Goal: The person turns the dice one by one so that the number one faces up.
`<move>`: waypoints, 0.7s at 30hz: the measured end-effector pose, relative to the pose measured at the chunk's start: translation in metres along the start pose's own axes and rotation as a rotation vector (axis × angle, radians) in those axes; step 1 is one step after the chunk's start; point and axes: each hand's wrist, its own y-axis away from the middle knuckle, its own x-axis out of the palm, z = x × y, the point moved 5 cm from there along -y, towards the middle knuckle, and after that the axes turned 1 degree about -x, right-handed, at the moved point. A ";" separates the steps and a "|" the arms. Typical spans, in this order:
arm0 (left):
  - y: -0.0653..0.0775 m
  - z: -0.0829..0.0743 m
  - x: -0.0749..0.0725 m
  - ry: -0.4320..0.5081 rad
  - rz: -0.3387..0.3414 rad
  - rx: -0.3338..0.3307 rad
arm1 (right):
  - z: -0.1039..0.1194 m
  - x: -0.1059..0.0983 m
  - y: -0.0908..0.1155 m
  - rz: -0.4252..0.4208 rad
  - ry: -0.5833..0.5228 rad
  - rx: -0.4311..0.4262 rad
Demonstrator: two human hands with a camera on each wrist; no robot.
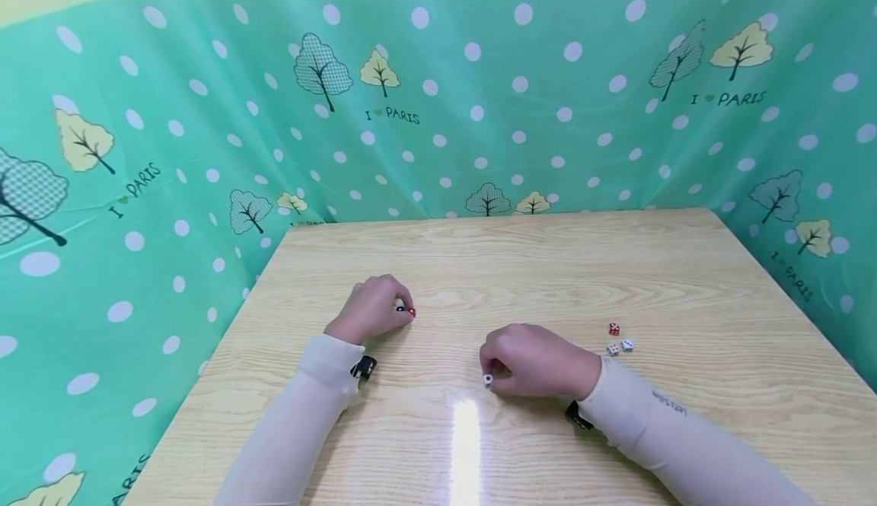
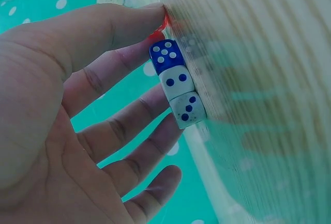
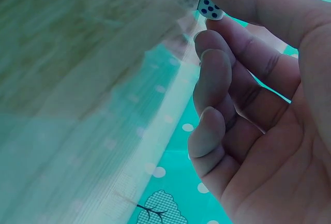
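My left hand (image 1: 373,308) pinches a red die (image 1: 412,313) between thumb and index finger, low over the table. The left wrist view shows a line of dice beside it: a blue die (image 2: 166,55), a white die (image 2: 177,80) with two blue pips facing out, and another white die (image 2: 187,109) with three. Behind this line lie the other left fingers; the thumb covers most of the red die. Nearer the front, my right hand (image 1: 530,360) grips a white die (image 1: 488,379) by thumb and index fingertips. Five blue pips face the right wrist camera on that white die (image 3: 210,8).
To the right, close to the right forearm, lie a red die (image 1: 613,329) and two white dice (image 1: 627,345). They rest on a light wood-grain table (image 1: 507,262). A green dotted cloth (image 1: 438,110) hangs along its back and sides.
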 end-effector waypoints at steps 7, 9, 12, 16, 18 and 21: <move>0.000 0.001 0.000 0.000 -0.002 -0.007 | 0.003 0.000 -0.001 -0.008 0.001 -0.010; -0.001 0.002 0.001 -0.002 -0.004 -0.002 | 0.004 0.000 -0.001 -0.012 -0.002 -0.013; -0.002 0.001 0.002 -0.009 -0.004 0.012 | 0.005 -0.001 -0.001 -0.015 0.000 -0.015; -0.002 0.001 0.003 -0.022 -0.005 0.028 | 0.005 -0.001 -0.001 -0.020 0.011 -0.016; -0.002 0.001 0.003 -0.029 -0.008 0.030 | 0.005 -0.001 -0.001 -0.022 0.016 -0.016; -0.003 0.002 0.003 -0.030 -0.014 0.029 | 0.005 -0.001 -0.001 -0.025 0.015 -0.016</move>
